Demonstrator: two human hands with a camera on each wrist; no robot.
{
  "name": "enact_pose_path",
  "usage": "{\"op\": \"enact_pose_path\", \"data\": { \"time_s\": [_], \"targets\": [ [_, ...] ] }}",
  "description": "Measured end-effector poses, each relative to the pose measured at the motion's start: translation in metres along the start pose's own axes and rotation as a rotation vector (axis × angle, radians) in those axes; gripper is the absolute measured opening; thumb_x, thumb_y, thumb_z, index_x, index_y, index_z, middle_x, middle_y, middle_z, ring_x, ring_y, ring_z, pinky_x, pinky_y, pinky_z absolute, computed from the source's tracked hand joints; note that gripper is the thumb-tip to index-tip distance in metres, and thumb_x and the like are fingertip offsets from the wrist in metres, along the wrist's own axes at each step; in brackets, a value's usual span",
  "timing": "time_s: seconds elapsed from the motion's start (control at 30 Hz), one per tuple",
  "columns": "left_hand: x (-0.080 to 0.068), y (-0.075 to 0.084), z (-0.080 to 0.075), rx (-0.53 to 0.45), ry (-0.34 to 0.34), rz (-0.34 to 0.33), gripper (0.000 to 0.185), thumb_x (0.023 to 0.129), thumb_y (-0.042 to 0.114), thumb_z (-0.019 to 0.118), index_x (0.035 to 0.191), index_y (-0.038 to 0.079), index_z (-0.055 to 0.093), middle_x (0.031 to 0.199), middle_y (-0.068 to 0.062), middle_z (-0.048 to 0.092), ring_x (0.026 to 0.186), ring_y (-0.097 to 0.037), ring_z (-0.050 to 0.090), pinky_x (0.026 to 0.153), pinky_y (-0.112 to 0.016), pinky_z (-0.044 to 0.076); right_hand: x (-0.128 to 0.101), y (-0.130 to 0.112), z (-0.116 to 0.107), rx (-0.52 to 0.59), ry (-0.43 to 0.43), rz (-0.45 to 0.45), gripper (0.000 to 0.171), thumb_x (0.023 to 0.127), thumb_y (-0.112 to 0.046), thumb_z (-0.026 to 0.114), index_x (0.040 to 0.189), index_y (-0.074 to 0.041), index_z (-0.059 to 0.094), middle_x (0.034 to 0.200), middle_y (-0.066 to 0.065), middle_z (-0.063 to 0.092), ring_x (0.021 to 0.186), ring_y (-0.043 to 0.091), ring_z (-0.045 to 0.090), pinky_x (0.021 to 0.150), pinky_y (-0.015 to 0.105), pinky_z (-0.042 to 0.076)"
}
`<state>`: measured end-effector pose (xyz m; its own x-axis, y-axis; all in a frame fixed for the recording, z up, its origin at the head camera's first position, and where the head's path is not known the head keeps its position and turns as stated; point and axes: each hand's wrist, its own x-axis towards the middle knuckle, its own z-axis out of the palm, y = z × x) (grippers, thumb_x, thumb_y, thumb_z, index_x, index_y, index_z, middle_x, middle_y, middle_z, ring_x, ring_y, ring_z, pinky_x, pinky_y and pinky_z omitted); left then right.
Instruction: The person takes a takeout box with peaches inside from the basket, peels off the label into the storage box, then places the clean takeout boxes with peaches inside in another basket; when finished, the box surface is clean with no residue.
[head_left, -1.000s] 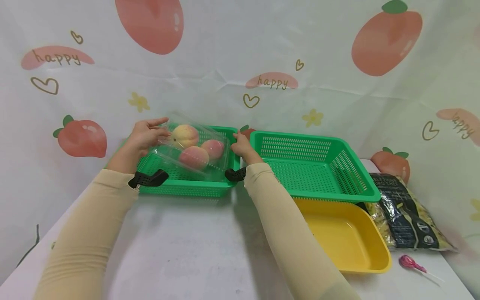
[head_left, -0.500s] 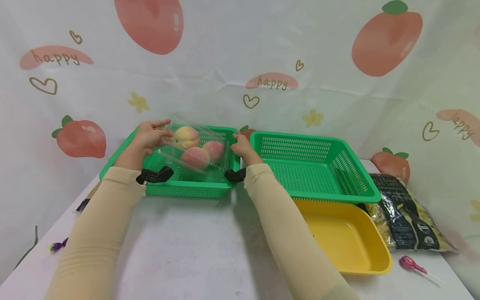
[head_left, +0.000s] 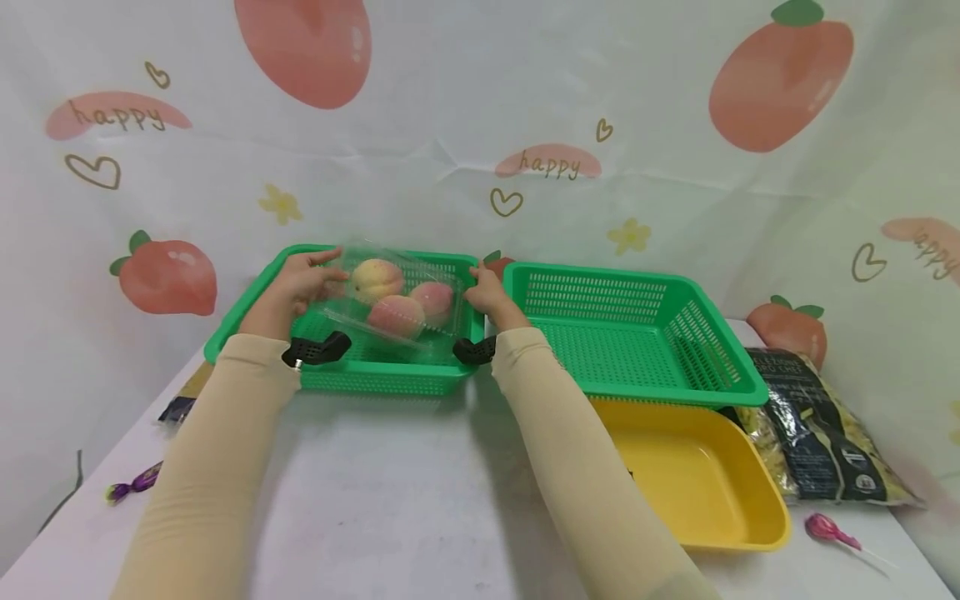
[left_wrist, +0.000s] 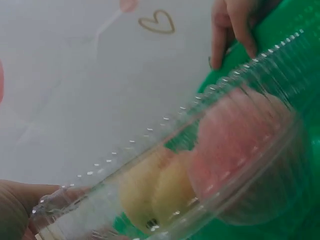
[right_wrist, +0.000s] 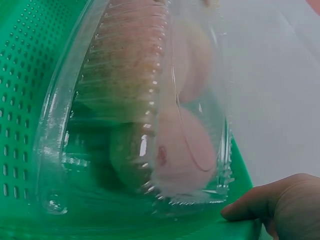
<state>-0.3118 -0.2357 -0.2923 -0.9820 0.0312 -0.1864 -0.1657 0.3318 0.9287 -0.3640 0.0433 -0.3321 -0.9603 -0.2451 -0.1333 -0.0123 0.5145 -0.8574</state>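
Observation:
A clear plastic clamshell box [head_left: 401, 302] with three peaches inside sits tilted in the left green basket [head_left: 352, 377]. My left hand [head_left: 300, 282] grips the box's left end, thumb on top; its fingers show at the lower left of the left wrist view, by the box [left_wrist: 210, 150]. My right hand [head_left: 489, 296] curls its fingers over the basket's right rim, just beside the box's right end. In the right wrist view the box [right_wrist: 145, 115] fills the frame, and a right fingertip [right_wrist: 260, 207] rests on the green rim.
A second, empty green basket [head_left: 637, 333] stands to the right, partly over a yellow tray [head_left: 697, 475]. A dark pasta bag [head_left: 817, 433] and a pink lollipop [head_left: 822, 527] lie at the far right. A purple candy [head_left: 133, 483] lies at the left.
My left hand has lowered the box's left end into the basket, so it tilts less. The right hand has stayed at the rim.

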Motion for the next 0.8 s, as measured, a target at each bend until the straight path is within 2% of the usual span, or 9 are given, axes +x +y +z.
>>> {"op": "enact_pose_path", "data": {
  "time_s": [0.1, 0.2, 0.3, 0.37, 0.43, 0.53, 0.63, 0.73, 0.8],
  "targets": [
    [0.004, -0.008, 0.001, -0.032, 0.011, -0.02, 0.062, 0.097, 0.017, 0.05, 0.15, 0.02, 0.018, 0.151, -0.02, 0.025, 0.059, 0.0, 0.064, 0.052, -0.019, 0.049, 0.0, 0.001, 0.0, 0.0, 0.003, -0.003, 0.062, 0.093, 0.005, 0.04, 0.149, -0.009, 0.018, 0.159, 0.0, -0.003, 0.142, 0.023, 0.02, 0.057, 0.027, 0.028],
    [0.007, -0.018, 0.003, -0.061, 0.018, -0.041, 0.064, 0.097, 0.017, 0.05, 0.15, 0.016, 0.015, 0.153, -0.019, 0.019, 0.064, 0.003, 0.065, 0.07, -0.021, 0.055, -0.001, 0.001, 0.001, 0.002, 0.007, -0.002, 0.062, 0.093, 0.005, 0.04, 0.15, -0.01, 0.018, 0.159, 0.0, -0.003, 0.135, 0.024, 0.027, 0.055, 0.027, 0.027],
    [0.009, -0.027, 0.003, -0.058, 0.025, -0.078, 0.065, 0.097, 0.022, 0.05, 0.15, 0.018, 0.013, 0.153, -0.017, 0.021, 0.062, 0.004, 0.065, 0.056, -0.017, 0.051, -0.002, 0.001, 0.001, 0.006, 0.007, 0.001, 0.062, 0.093, 0.005, 0.039, 0.149, -0.01, 0.018, 0.159, -0.001, -0.004, 0.134, 0.024, 0.028, 0.054, 0.027, 0.027],
    [0.01, -0.031, 0.003, -0.063, 0.03, -0.094, 0.065, 0.097, 0.024, 0.05, 0.15, 0.019, 0.013, 0.151, -0.017, 0.026, 0.062, 0.003, 0.065, 0.045, -0.017, 0.042, -0.002, 0.001, 0.001, 0.009, 0.008, 0.001, 0.062, 0.093, 0.006, 0.039, 0.149, -0.01, 0.019, 0.159, -0.002, -0.004, 0.131, 0.025, 0.031, 0.053, 0.027, 0.028],
    [0.011, -0.034, 0.002, -0.064, 0.029, -0.093, 0.065, 0.097, 0.025, 0.05, 0.15, 0.02, 0.012, 0.151, -0.017, 0.027, 0.062, 0.003, 0.065, 0.039, -0.019, 0.034, -0.002, 0.0, 0.001, 0.008, 0.013, -0.002, 0.062, 0.093, 0.006, 0.039, 0.149, -0.01, 0.019, 0.159, -0.001, -0.003, 0.132, 0.024, 0.029, 0.053, 0.026, 0.028],
    [0.011, -0.037, 0.002, -0.07, 0.027, -0.083, 0.066, 0.097, 0.025, 0.049, 0.15, 0.02, 0.012, 0.151, -0.017, 0.028, 0.063, 0.003, 0.065, 0.039, -0.02, 0.032, -0.002, 0.0, 0.002, 0.001, 0.016, -0.003, 0.062, 0.093, 0.006, 0.039, 0.149, -0.01, 0.02, 0.159, -0.001, -0.003, 0.133, 0.024, 0.028, 0.053, 0.026, 0.028],
    [0.011, -0.037, 0.003, -0.07, 0.028, -0.079, 0.066, 0.097, 0.025, 0.049, 0.15, 0.019, 0.011, 0.151, -0.017, 0.026, 0.064, 0.004, 0.065, 0.043, -0.018, 0.04, -0.001, 0.0, 0.002, -0.002, 0.012, -0.001, 0.062, 0.093, 0.006, 0.038, 0.149, -0.011, 0.019, 0.159, -0.002, -0.003, 0.134, 0.023, 0.027, 0.053, 0.026, 0.027],
    [0.01, -0.036, 0.004, -0.061, 0.016, -0.081, 0.066, 0.098, 0.024, 0.048, 0.151, 0.019, 0.009, 0.152, -0.017, 0.023, 0.065, 0.005, 0.065, 0.052, -0.017, 0.048, -0.002, 0.0, 0.002, 0.002, 0.008, 0.002, 0.062, 0.093, 0.006, 0.038, 0.149, -0.011, 0.019, 0.159, -0.002, -0.004, 0.13, 0.025, 0.032, 0.053, 0.027, 0.027],
    [0.01, -0.036, 0.004, -0.052, -0.005, -0.089, 0.065, 0.098, 0.023, 0.046, 0.151, 0.02, 0.007, 0.154, -0.016, 0.019, 0.066, 0.005, 0.064, 0.055, -0.016, 0.05, -0.002, 0.0, 0.001, 0.006, 0.006, 0.001, 0.062, 0.093, 0.006, 0.038, 0.149, -0.011, 0.019, 0.159, -0.002, -0.004, 0.128, 0.025, 0.034, 0.053, 0.027, 0.027]
  ]
}}
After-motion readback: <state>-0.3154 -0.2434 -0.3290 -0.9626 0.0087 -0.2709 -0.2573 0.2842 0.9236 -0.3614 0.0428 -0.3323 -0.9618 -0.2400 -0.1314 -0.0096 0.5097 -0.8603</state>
